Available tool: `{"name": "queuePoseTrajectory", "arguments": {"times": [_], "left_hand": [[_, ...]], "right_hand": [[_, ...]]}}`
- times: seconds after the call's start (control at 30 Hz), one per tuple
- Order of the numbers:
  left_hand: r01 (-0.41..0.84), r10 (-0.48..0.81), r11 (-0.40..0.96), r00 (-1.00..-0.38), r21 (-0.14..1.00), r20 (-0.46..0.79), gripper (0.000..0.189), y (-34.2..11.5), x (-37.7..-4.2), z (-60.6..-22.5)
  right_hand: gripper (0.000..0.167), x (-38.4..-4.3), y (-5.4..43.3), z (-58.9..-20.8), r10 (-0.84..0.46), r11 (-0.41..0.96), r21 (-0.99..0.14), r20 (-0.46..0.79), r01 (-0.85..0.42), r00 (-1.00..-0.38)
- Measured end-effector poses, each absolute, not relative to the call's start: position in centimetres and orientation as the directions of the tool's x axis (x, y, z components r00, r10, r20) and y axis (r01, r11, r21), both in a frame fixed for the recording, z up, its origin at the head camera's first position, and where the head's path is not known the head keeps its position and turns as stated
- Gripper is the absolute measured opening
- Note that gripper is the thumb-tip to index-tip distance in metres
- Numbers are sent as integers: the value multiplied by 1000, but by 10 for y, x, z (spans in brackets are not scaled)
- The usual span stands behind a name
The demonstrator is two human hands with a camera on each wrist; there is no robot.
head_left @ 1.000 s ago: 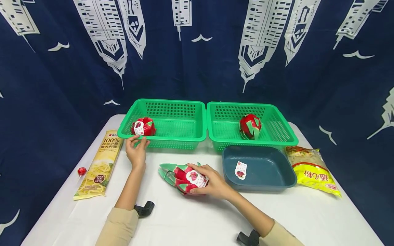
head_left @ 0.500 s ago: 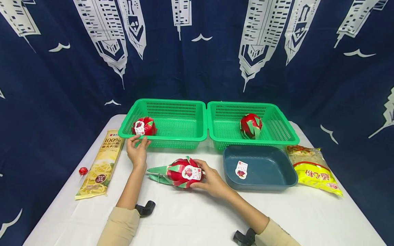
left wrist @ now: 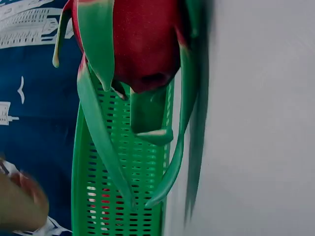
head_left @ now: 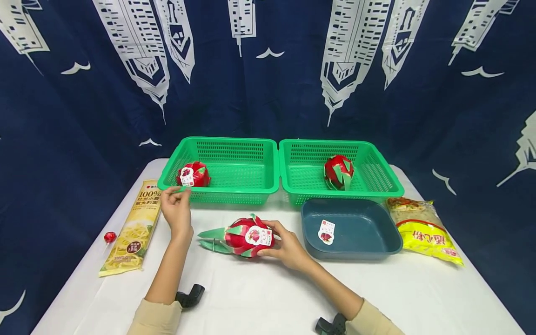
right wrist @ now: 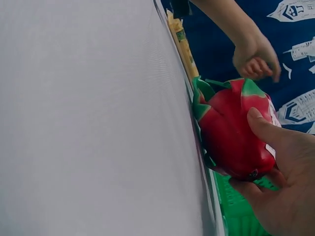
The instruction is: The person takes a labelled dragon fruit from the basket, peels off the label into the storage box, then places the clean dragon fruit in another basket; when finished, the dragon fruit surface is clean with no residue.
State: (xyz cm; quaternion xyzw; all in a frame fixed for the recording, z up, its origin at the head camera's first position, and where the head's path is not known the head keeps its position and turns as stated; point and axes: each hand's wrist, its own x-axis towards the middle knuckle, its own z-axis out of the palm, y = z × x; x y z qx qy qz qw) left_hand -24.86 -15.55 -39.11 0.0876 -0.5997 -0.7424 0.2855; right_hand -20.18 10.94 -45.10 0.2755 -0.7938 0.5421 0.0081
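In the head view my right hand (head_left: 289, 246) grips a dragon fruit (head_left: 243, 237) by its right end, over the table's middle. Its long green leaves point left, and a white sticker faces up. The right wrist view shows the thumb on the red skin of this dragon fruit (right wrist: 234, 130) and fingers beneath. My left hand (head_left: 177, 211), fingers loosely curled and holding nothing, is at the front rim of the left green basket (head_left: 234, 190). Inside that basket lies a second dragon fruit (head_left: 194, 175), with a sticker on it.
A right green basket (head_left: 307, 190) holds another dragon fruit (head_left: 338, 172). In front stands a dark blue tub (head_left: 356, 255) with a sticker inside. A yellow noodle pack (head_left: 131, 228) and a red lollipop (head_left: 110, 237) lie left, a pasta bag (head_left: 425, 232) right.
My right hand has turned the dragon fruit so its leaves point straight left, shifting it slightly left. My left hand has moved a little left along the basket rim.
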Motion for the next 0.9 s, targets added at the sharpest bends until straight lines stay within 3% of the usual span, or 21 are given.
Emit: {"name": "queuePoseTrajectory", "arguments": {"times": [0.1, 0.2, 0.3, 0.43, 0.57, 0.67, 0.77, 0.9], "left_hand": [[408, -113, -8, -907, 913, 405, 42, -151, -240, -392], [493, 330, 189, -846, 849, 418, 76, -143, -234, -400], [544, 542, 359, -783, 758, 305, 102, -133, -231, -409], [571, 609, 492, -765, 657, 208, 108, -124, -228, -416], [575, 612, 561, -772, 596, 170, 104, -122, -226, -417], [583, 617, 585, -771, 563, 158, 102, -121, -227, -418], [587, 617, 591, -771, 553, 159, 101, -120, -228, -421], [574, 605, 600, -781, 557, 154, 100, -121, -226, -423]], "right_hand": [[73, -200, 109, -447, -438, 229, -879, 291, -419, -851], [73, -195, 109, -438, -450, 184, -896, 288, -403, -845], [71, -190, 109, -428, -464, 159, -901, 294, -405, -836], [71, -193, 108, -431, -471, 165, -895, 298, -415, -830], [73, -200, 109, -443, -438, 254, -839, 343, -481, -831], [70, -191, 108, -431, -382, 323, -796, 386, -513, -840], [58, -176, 105, -410, -264, 330, -787, 454, -522, -851], [40, -164, 99, -403, -27, 338, -835, 453, -435, -891]]}}
